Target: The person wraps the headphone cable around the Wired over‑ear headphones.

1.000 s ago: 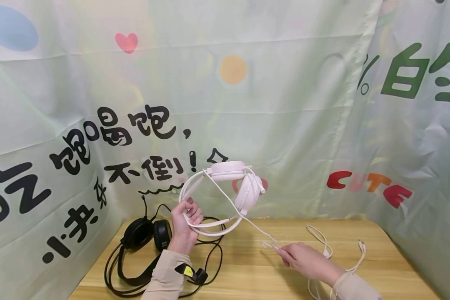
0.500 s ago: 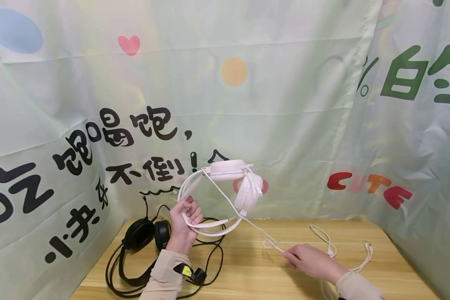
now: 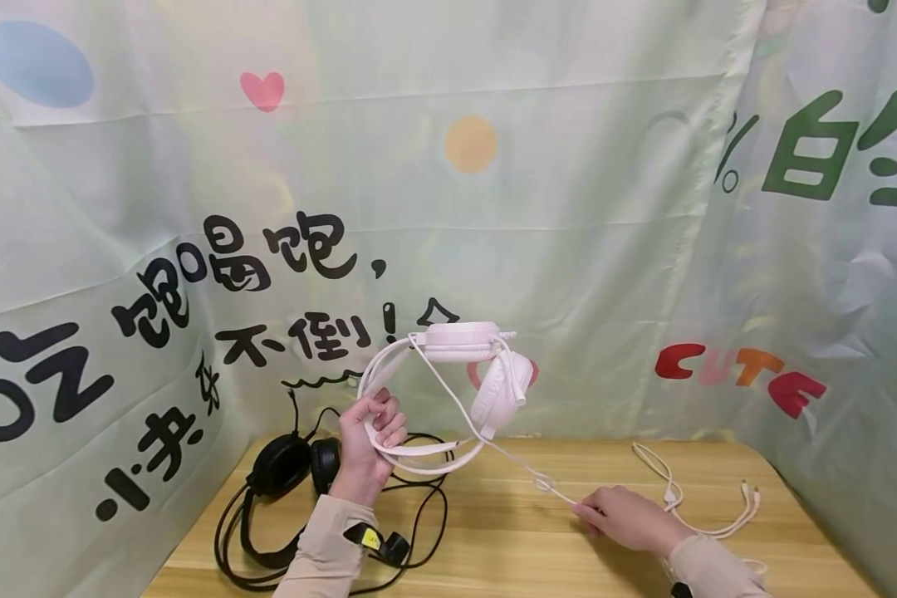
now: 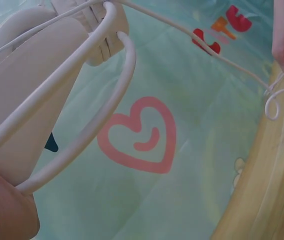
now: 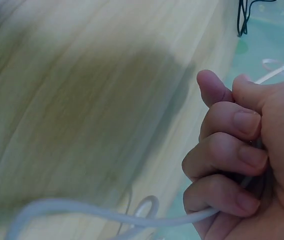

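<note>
White headphones (image 3: 459,342) hang in the air over the table, ear cups up and away from the left hand. My left hand (image 3: 374,436) grips their headband, fingers curled round it. From the ear cups a thin white cable (image 3: 516,457) runs down to the right, with a small loop in it. My right hand (image 3: 624,517) pinches this cable low over the table. In the right wrist view the cable (image 5: 107,216) passes through the curled fingers and out below them. In the left wrist view the headband (image 4: 42,100) fills the left side.
Black headphones (image 3: 280,465) with a coiled black cable (image 3: 443,507) lie at the left of the wooden table (image 3: 508,548). The white cable's plug end (image 3: 751,494) lies at the right. Printed cloth (image 3: 568,249) hangs behind and at both sides.
My right hand has moved a little to the right, drawing the cable straighter. The loose cable end on the table has slid right. The left hand still holds the white headphones in place.
</note>
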`<state>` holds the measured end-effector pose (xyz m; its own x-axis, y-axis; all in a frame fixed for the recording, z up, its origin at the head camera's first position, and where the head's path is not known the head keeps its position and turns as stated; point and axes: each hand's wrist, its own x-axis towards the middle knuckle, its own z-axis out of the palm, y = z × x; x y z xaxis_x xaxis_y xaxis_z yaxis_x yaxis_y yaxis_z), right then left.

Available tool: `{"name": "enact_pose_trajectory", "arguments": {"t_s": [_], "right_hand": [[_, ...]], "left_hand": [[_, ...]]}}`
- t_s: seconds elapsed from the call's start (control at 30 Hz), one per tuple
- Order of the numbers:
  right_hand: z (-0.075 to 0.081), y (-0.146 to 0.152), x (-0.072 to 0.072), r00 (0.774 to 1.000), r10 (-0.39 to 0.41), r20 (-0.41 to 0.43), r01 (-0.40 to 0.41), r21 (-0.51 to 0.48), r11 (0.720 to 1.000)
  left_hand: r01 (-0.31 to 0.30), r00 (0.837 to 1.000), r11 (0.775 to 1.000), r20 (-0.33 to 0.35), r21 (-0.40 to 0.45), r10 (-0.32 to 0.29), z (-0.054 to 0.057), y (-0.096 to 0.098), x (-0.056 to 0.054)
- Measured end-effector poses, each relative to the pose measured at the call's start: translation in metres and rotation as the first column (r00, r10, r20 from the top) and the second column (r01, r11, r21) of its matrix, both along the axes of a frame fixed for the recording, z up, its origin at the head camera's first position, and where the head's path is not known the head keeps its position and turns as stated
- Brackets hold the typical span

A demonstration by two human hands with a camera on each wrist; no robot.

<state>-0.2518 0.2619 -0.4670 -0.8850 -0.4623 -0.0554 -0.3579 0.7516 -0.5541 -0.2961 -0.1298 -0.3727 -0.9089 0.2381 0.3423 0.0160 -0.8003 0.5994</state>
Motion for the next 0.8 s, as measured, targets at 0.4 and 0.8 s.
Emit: {"name": "enact_pose_trajectory", "arguments": {"t_s": [0.4, 0.8], "right_hand": [[-0.007, 0.011, -0.006, 0.999, -0.02, -0.037, 0.021, 0.023, 1.0], [-0.014, 0.03, -0.016, 0.998, -0.038, -0.052, 0.04, 0.038, 0.998]], "left_hand": [[0.03, 0.999, 0.999, -0.012, -0.026, -0.031, 0.0, -0.001, 0.002], [0.209, 0.97, 0.97, -0.101, -0.126, -0.222, -0.002, -0.002, 0.001]]}}
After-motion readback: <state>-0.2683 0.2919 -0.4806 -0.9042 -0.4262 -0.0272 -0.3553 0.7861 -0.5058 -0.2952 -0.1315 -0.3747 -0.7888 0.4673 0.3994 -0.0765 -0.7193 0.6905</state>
